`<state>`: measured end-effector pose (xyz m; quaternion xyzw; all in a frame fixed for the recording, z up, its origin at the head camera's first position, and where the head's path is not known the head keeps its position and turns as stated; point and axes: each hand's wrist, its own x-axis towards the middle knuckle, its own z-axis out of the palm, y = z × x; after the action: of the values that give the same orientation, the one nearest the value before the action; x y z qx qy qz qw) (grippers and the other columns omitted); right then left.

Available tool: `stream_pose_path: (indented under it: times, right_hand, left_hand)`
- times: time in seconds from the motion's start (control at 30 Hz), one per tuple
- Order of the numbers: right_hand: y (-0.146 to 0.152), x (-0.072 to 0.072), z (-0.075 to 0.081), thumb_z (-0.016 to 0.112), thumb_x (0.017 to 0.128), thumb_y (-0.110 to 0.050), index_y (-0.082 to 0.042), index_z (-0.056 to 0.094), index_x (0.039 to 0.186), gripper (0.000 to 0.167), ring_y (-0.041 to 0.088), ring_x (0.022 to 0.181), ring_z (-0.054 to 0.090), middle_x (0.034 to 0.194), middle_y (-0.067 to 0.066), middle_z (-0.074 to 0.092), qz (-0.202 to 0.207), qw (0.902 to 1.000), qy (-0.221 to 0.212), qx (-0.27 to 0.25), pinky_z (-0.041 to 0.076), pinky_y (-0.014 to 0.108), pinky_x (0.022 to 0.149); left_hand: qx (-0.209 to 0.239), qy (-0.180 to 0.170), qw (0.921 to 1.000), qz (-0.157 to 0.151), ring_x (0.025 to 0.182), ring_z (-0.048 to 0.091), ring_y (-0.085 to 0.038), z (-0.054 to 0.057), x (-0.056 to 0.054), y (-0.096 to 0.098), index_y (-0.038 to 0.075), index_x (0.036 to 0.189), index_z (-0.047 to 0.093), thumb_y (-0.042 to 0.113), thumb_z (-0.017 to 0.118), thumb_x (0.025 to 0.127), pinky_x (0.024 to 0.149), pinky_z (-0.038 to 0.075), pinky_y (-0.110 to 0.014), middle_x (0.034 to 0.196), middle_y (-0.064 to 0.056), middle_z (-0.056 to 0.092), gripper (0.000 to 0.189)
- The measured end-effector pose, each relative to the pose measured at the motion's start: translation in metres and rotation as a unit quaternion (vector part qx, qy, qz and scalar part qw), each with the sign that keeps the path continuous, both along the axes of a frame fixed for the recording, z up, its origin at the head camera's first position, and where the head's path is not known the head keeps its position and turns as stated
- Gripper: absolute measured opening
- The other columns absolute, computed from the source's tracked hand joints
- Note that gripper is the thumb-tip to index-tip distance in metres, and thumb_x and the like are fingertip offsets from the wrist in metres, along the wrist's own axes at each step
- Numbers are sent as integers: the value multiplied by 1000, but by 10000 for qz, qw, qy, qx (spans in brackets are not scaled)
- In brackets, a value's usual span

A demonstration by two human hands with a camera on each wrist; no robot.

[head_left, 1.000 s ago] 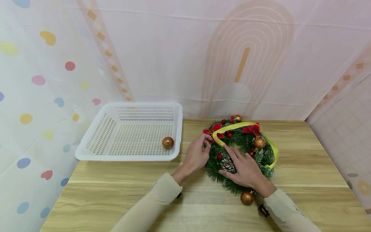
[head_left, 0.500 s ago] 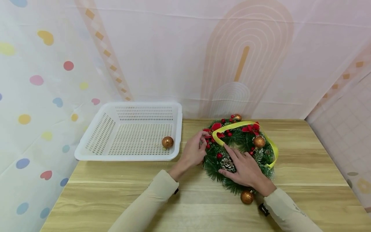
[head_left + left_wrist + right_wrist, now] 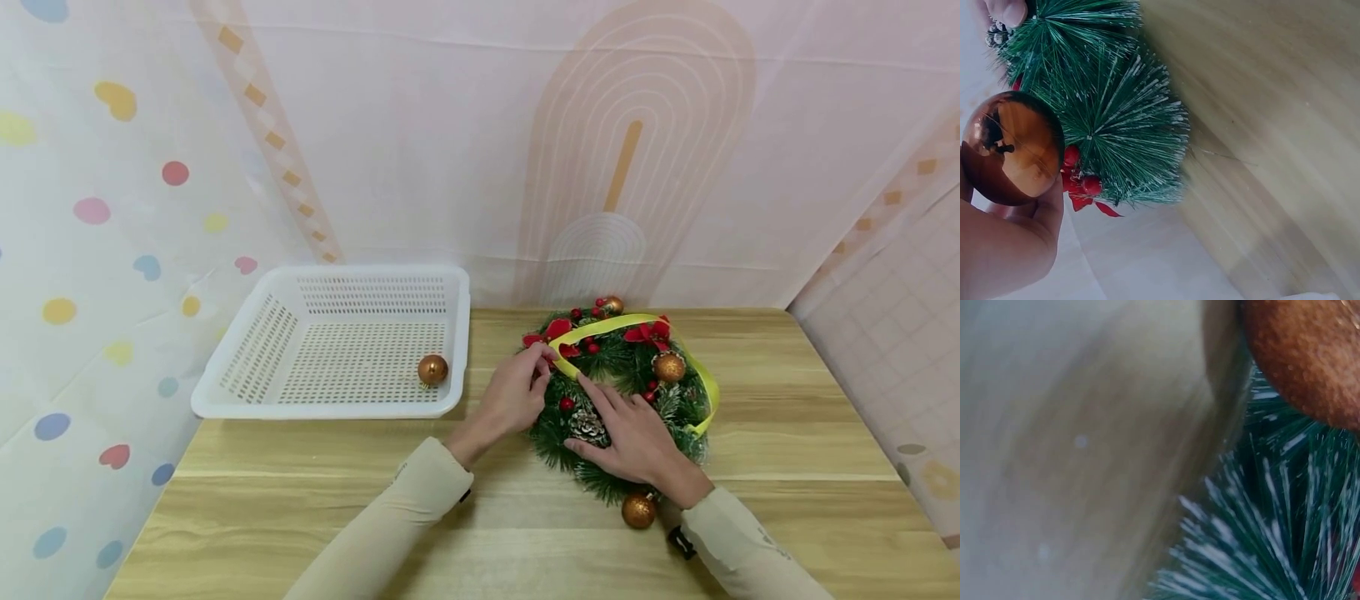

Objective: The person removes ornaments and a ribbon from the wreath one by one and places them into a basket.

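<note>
A green Christmas wreath with red flowers, red berries, a pinecone and copper balls lies on the table. My left hand is at its left side, fingertips by a red flower. The left wrist view shows that hand holding a shiny copper Christmas ball; the head view hides this ball behind the hand. My right hand rests on the wreath with its fingers extended, the index fingertip touching a yellow ribbon. Right wrist view: only wreath needles and a glittery copper ball, no hand.
Left of the wreath stands a white perforated plastic basket holding one copper ball. Another ball hangs over the wreath's near edge. A printed cloth backdrop rises behind the wooden table.
My left hand shifted slightly left off the red flower, then came back right toward the ribbon. The right hand stayed put on the wreath.
</note>
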<state>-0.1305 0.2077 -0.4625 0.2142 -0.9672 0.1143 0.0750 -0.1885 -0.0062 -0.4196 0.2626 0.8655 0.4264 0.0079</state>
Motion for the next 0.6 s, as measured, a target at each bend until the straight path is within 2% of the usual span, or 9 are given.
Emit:
stream_pose_path:
  times: [0.17,0.27,0.47,0.6]
  right_hand:
    - [0,0,1,59,88,-65,-18,24,158,92,36,117,61,140,17,55,-3,10000,-48,-6,43,58,98]
    - [0,1,3,59,88,-65,-19,24,158,92,37,116,61,141,18,54,-15,10000,-87,-19,43,58,99]
    - [0,1,3,59,88,-65,-19,23,158,92,37,117,61,142,19,54,-21,9999,-99,-41,42,59,99]
    - [0,0,2,59,88,-66,-20,22,159,92,37,117,61,141,18,54,-15,9999,-106,-57,42,59,99]
  left_hand:
    - [605,-633,9960,-168,63,61,-13,0,1,-2,8,123,56,-1,52,99,64,53,-25,94,-11,62,26]
    - [861,-856,9925,-159,61,62,-17,4,3,-5,8,124,55,-1,52,99,61,55,-27,96,-13,61,27]
    - [1132,-1132,9870,-107,62,65,-21,17,6,-14,8,126,54,-1,52,99,51,54,-32,100,-16,61,29]
    - [1168,-1148,9865,-86,64,66,-24,24,6,-21,7,128,53,1,53,99,49,53,-30,103,-16,61,30]
